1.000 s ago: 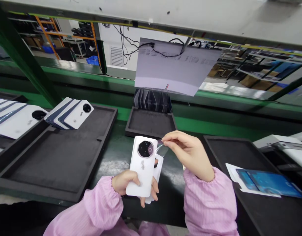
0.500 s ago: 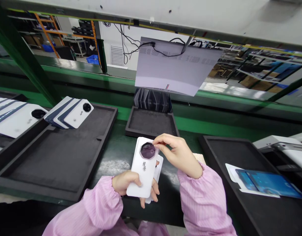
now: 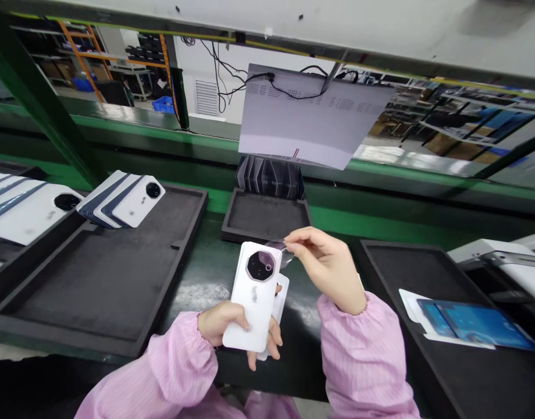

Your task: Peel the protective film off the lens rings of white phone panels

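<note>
My left hand (image 3: 226, 321) grips a white phone back cover (image 3: 252, 311) between thumb and fingers. The cover is tilted, with a dark octagonal camera window (image 3: 261, 266) near its top and dark lettering below. A second white panel (image 3: 281, 297) shows behind it, between it and my spread fingers. To the right, thumb and forefinger of my right hand (image 3: 324, 262) pinch a thin clear film (image 3: 285, 256). The film sticks out beyond the cover's upper right corner; whether it still touches the camera window I cannot tell.
A black tray (image 3: 97, 285) at the left carries white phone back covers (image 3: 134, 201) leaning in a row. More covers (image 3: 36, 212) lie farther left. Dark panels (image 3: 270, 177) stand behind a small black tray (image 3: 267, 218). Blue-filmed sheets (image 3: 481, 326) lie in the right tray (image 3: 459, 378).
My right hand has moved a little right and up, drawing the clear film off much of the camera window. My left hand and the cover have hardly moved.
</note>
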Demonstrator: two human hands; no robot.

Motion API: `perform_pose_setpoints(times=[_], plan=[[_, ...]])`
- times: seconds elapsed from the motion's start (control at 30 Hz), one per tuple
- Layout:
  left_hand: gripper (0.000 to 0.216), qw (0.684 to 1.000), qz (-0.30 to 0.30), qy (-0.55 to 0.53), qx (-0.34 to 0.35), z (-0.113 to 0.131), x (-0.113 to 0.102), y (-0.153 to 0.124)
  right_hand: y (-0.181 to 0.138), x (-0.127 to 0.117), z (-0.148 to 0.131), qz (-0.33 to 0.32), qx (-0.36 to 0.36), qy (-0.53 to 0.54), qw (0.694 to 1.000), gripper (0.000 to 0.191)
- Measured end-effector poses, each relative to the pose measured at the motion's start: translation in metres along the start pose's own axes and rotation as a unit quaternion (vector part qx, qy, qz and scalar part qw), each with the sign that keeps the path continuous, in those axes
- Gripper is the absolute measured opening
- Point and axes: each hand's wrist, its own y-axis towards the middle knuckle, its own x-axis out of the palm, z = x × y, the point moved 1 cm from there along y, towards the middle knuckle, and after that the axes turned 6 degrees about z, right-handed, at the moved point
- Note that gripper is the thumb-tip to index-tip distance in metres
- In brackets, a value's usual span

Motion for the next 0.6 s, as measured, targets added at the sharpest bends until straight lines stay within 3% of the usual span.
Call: perform_pose_setpoints(times=[0.13, 0.33, 0.43, 0.6], plan=[[0.083, 0.999, -0.024, -0.020, -0.020, 0.002, 0.004, 0.000, 0.001, -0.007, 0.003, 0.054, 0.044, 0.050, 0.996, 0.007], [0.085, 0.999, -0.039, -0.028, -0.016, 0.003, 0.008, 0.002, 0.003, -0.014, 0.004, 0.102, 0.052, 0.078, 0.990, 0.011], [0.084, 0.998, -0.042, -0.037, -0.021, 0.003, 0.010, 0.003, 0.003, -0.015, 0.004, 0.105, 0.049, 0.035, 0.993, 0.005], [0.084, 0.997, -0.032, -0.059, -0.026, 0.002, 0.010, 0.004, 0.003, -0.014, 0.006, 0.084, 0.039, -0.002, 0.996, 0.012]])
